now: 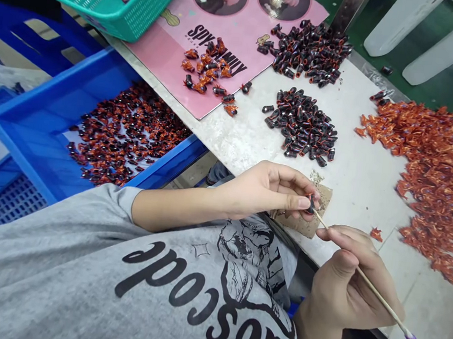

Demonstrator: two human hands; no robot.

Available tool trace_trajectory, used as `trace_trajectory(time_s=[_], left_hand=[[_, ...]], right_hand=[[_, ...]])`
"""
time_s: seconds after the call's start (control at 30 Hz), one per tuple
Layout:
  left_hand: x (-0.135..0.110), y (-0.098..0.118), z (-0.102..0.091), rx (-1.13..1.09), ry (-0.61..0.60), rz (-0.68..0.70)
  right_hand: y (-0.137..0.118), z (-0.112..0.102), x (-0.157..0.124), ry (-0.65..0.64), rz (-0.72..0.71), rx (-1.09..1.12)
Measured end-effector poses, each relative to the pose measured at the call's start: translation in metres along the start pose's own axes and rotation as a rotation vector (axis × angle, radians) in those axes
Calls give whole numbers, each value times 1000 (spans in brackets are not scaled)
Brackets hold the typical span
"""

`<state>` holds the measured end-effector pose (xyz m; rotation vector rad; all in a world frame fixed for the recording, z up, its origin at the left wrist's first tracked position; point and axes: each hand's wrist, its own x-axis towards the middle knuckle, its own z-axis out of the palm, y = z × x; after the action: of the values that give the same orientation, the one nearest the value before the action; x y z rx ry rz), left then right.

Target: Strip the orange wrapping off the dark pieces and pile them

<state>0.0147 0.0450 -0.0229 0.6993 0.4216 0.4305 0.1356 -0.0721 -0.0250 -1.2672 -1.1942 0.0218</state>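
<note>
My left hand (274, 193) pinches a small black and orange-red plastic piece (311, 203) between thumb and fingers. My right hand (356, 280) grips a thin wooden stick (377, 294) with a purple end at the lower right. The stick's tip meets the piece; how far it goes in is hidden by my fingers. Under the left hand lies a brown cardboard square (323, 196) with specks on it. Beyond it is a pile of black pieces (304, 124). One loose orange spiky part (376, 234) rests near my right hand.
A large orange heap (440, 176) covers the table's right side. More black pieces (307, 51) lie at the back. Joined pieces (208, 70) sit on a pink printed sheet (172, 72), beside a green basket (133, 17). A blue bin (33, 122) at left holds many pieces.
</note>
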Motion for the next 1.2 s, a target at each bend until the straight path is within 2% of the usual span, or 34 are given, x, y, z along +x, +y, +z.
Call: trace_trajectory(time_s=[0.07, 0.17, 0.33, 0.4, 0.47, 0.53, 0.63, 0.87, 1.2], left_hand=[[-2, 2, 3, -7, 14, -27], [-4, 4, 6, 13, 21, -67], [-6, 2, 6, 36, -1, -123], [-6, 1, 4, 22, -10, -116], [-6, 0, 3, 4, -10, -105], [-6, -1, 3, -14, -13, -99], [-6, -1, 3, -28, -29, -96], [-8, -1, 6, -8, -51, -102], [-9, 1, 7, 14, -28, -112]], right_hand=[[-2, 0, 2, 0, -3, 35], [-5, -4, 8, -22, 72, 94], [-9, -10, 22, -155, 234, 147], [-8, -8, 25, -125, 273, 188], [-6, -4, 25, -29, 292, 235], [-3, 1, 24, 72, 300, 269], [0, 6, 22, 133, 316, 286], [2, 8, 17, 142, 300, 285], [0, 8, 14, 83, 230, 257]])
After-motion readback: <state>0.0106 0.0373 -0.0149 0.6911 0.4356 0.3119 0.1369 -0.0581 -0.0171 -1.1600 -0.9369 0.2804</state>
